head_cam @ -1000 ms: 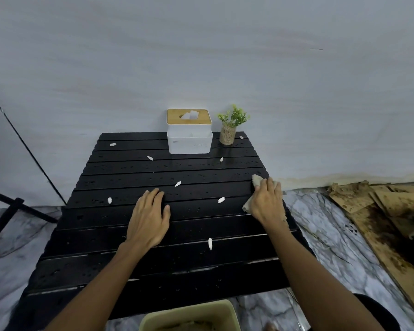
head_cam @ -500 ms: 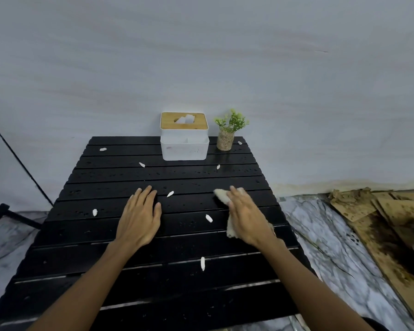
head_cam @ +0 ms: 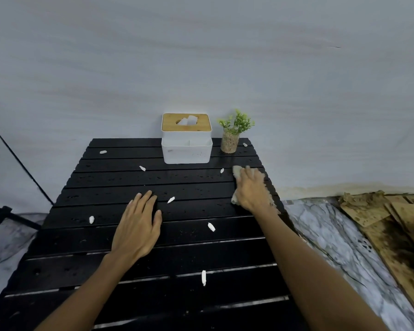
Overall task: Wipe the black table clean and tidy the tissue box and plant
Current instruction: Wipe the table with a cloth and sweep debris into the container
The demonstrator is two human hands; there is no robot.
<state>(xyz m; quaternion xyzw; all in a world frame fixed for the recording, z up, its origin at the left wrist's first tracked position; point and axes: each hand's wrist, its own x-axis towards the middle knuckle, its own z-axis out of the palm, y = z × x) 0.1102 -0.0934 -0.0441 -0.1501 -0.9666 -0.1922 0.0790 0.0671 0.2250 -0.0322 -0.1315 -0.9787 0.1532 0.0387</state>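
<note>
While the left hand (head_cam: pixel 138 229) lies flat with fingers spread on the black slatted worktop (head_cam: pixel 120 256), white paper scraps (head_cam: pixel 170 199) dot the damp slats around it. Beyond its fingertips stands the tissue box (head_cam: pixel 187 144), the plant (head_cam: pixel 232 133) just right of that. The right hand (head_cam: pixel 251 189) presses a beige cloth (head_cam: pixel 236 172) flat below the plant. Marble floor (head_cam: pixel 325 237) and stained cardboard (head_cam: pixel 397 225) lie rightward.

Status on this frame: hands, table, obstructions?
Right hand presses cloth at table right edge. Left hand flat, empty. White scraps remain scattered.
</note>
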